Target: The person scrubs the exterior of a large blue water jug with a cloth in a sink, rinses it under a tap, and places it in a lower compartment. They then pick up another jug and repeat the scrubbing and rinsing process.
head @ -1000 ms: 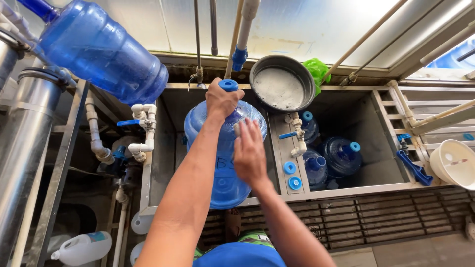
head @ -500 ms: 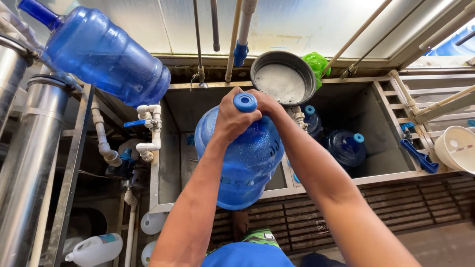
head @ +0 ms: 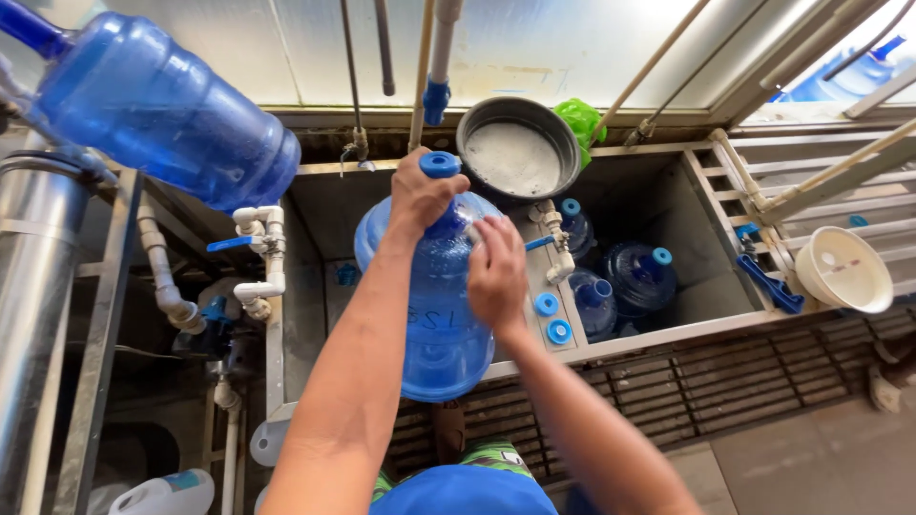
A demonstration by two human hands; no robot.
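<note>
My left hand (head: 420, 195) is clamped round the neck of the jug (head: 434, 305) at frame centre, capped and held over the trough (head: 668, 329); my right hand (head: 496, 272) presses its shoulder. Three more jugs sit in the trough, one lies at upper left (head: 162, 114), and two loose caps (head: 553, 318) lie on the ledge.

Handwritten dark marking (head: 441, 322) on the side of the big blue water jug (head: 434, 315), frame centre, below the two hands. White plastic jug with a blue-teal label patch (head: 172, 488), bottom left corner. No signs, no screens, no boxes visible elsewhere in frame.
</note>
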